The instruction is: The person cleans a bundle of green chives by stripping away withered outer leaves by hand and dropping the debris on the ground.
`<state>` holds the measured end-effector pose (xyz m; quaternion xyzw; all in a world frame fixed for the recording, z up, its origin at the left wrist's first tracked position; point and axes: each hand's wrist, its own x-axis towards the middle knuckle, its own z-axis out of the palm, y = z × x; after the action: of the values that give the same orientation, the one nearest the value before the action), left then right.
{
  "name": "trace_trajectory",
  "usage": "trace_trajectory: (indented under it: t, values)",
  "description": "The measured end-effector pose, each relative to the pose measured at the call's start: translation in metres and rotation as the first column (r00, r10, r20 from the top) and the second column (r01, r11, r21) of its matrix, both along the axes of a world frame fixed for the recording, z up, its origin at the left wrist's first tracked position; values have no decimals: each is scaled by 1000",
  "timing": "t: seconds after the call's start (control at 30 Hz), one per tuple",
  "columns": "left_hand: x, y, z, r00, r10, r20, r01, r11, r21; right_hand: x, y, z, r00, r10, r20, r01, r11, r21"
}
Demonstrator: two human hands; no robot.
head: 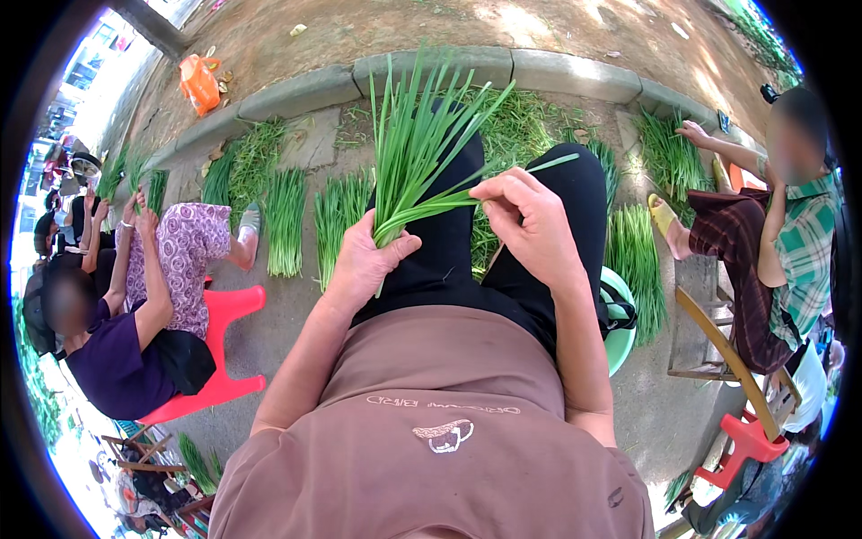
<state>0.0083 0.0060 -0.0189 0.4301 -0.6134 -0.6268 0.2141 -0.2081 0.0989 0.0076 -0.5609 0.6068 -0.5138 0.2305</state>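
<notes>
My left hand point(377, 252) grips a bunch of long green leaves, likely garlic chives point(411, 155), near its lower end, above my left thigh. The leaves fan out away from me. My right hand point(522, 215) pinches the tips of a few leaves that bend out sideways from the bunch, over the gap between my knees. Loose green leaves and scraps point(515, 128) lie on the ground beyond and between my knees. Bundles of the same greens lie to the left point(285, 222) and to the right point(635, 263) of my legs.
At left a person sits on a red plastic stool point(232, 337), holding greens. At right another person sits on a wooden chair point(727, 364). A pale green basin point(623, 343) stands beside my right thigh. A stone kerb point(431, 67) runs ahead, with an orange bag point(199, 84) beyond it.
</notes>
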Motion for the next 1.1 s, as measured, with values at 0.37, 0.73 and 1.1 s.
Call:
trace_trajectory:
  t: [0.37, 0.73, 1.1]
  values:
    - [9, -7, 2, 979, -78, -186, 120, 967, 223, 0, -7, -14, 997, -29, -78, 28, 1000, -12]
    - [-9, 4, 5, 806, -30, 592, 379, 793, -476, 7, -6, 3, 982, -113, -150, 87, 982, -167]
    - [-10, 9, 0, 797, -3, 603, 432, 701, -567, 10, -4, 4, 982, 0, 188, 0, 1000, -2]
